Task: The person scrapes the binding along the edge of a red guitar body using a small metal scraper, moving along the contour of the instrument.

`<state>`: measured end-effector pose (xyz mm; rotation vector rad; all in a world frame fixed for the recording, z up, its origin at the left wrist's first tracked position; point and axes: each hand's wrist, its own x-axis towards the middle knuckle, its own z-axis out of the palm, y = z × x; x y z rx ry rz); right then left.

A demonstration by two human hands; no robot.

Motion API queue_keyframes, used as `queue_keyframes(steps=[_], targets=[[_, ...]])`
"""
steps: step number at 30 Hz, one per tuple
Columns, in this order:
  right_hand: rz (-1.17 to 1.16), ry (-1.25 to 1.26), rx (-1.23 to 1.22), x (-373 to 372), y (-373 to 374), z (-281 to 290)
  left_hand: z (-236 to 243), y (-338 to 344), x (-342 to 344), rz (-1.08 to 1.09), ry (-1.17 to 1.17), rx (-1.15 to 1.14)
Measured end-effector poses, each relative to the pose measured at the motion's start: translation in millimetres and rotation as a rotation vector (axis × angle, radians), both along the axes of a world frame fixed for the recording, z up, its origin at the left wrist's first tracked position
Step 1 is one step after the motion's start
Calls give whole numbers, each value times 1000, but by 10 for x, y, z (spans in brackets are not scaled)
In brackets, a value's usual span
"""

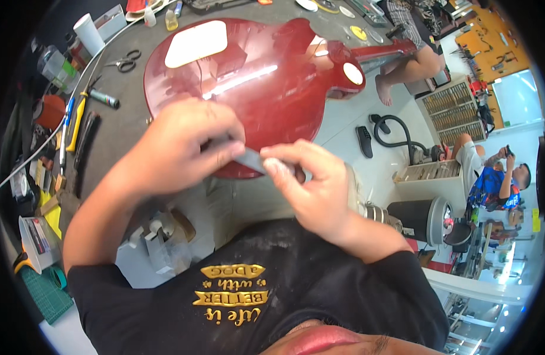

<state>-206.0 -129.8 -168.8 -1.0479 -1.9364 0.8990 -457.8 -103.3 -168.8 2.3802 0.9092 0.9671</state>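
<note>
A glossy red guitar (266, 109) lies face down on the dark bench (127, 97), its neck pointing to the far right. Pale covers sit on its back, a large one (195, 44) and a small oval one (353, 74). Over the guitar's near edge, my left hand (186, 145) is closed, pinching one end of a small grey strip (249, 159). The other end is between the thumb and fingers of my right hand (314, 186). What the strip is made of cannot be told, and its ends are hidden by my fingers.
Scissors (126, 61), a yellow-handled tool (77, 124) and a white cable (44, 148) lie at the left. A small bottle (171, 21) stands at the back. Rightward are a black bin (417, 219), a vacuum hose (402, 133) and a seated person (494, 186); someone's bare leg (408, 71) is beyond the neck.
</note>
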Motion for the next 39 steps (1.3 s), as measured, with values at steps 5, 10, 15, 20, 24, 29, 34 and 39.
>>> queue_keyframes(steps=[5,10,15,20,24,29,34,39], targets=[[-20,-60,40,-1,35,25,102,-91,43,75,83,-34],[-66,-93,34,-62,-34,-3,63,-44,25,47,114,-8],[-155,3,-13,-162,-170,-145,26,-53,-16,61,119,0],[-222,110,-19,-214,-267,-222,-5,-82,-5,33,96,107],[-289,150,-171,-223,-422,-150,-74,-141,29,24,30,138],[-290,222,-267,-213,-477,-152,-102,-146,16,1,8,144],[-314,202,-294,-260,-557,-160,-112,-189,-8,21,12,123],[-338,251,-249,-230,-583,-247,-136,-210,68,49,-2,141]])
